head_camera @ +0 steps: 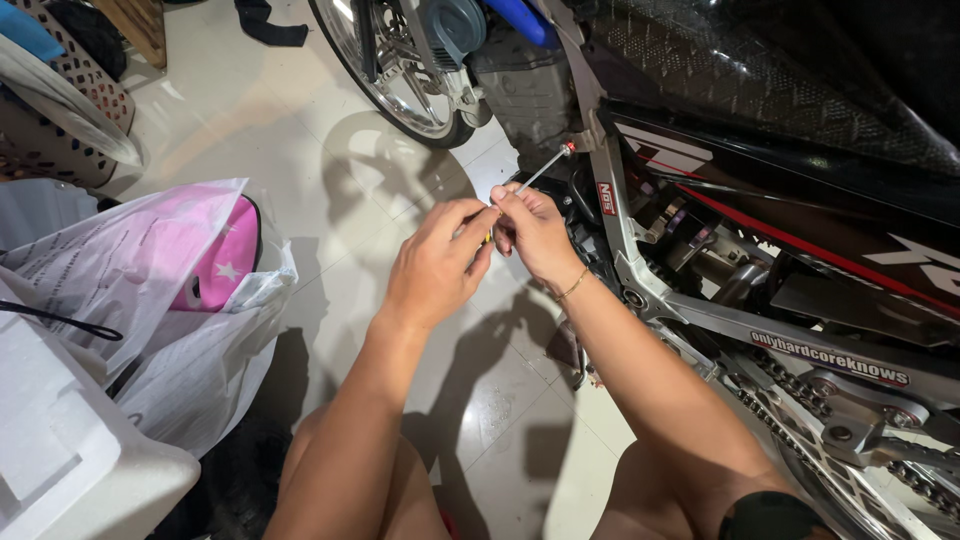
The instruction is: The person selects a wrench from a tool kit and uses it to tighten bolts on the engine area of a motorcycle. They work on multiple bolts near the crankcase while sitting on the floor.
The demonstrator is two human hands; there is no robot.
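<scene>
Beside the motorcycle frame (640, 270), a screwdriver (540, 172) is gripped by both the left hand (435, 265) and the right hand (535, 232). Its tip is set against the frame, far from the plastic bag (170, 300) lying left on the floor.

White printed plastic bag (150, 300), left of frame, holding a pink item; white foam box (60, 450), lower left; small red sticker (606, 197), centre; long white-lettered decal (830, 361), lower right.

Screwdriver (533, 180) handle hidden inside both hands; motorcycle (780, 200) cut off at the right edge.
</scene>
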